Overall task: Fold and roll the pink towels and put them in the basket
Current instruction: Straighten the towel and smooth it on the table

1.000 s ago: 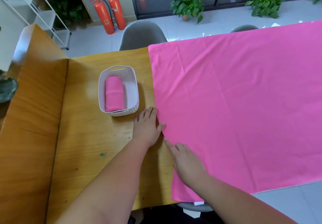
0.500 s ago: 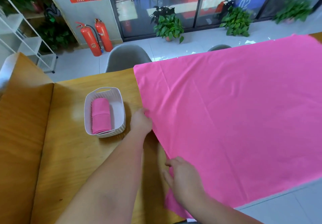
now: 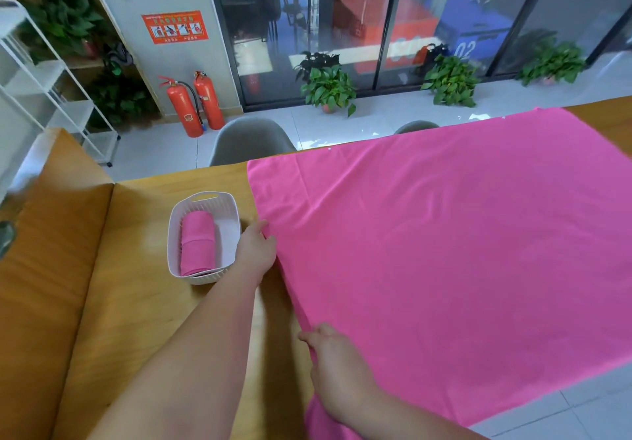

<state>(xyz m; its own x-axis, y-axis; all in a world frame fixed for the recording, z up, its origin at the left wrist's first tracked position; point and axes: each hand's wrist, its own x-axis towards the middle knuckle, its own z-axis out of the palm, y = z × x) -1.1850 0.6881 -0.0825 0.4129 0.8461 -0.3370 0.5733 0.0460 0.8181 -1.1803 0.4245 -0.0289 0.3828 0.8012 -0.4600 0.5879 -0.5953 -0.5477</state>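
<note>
Pink towel [image 3: 444, 251] spread flat on the desk [image 3: 136, 303], beside the basket [image 3: 208, 195]. Your left grip [image 3: 256, 251] and right grip [image 3: 338, 368] each pinch its left edge; lift both evenly, then match the edges.

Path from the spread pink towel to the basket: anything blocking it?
Nothing visible blocks it. The left hand and right hand grip the spread towel at its left edge; only table shows between it and the basket. Inside, one rolled towel fills the left side; the right side is free.

Left grip [image 3: 256, 251] and right grip [image 3: 338, 368] pinch towel [image 3: 444, 251] edge.
</note>
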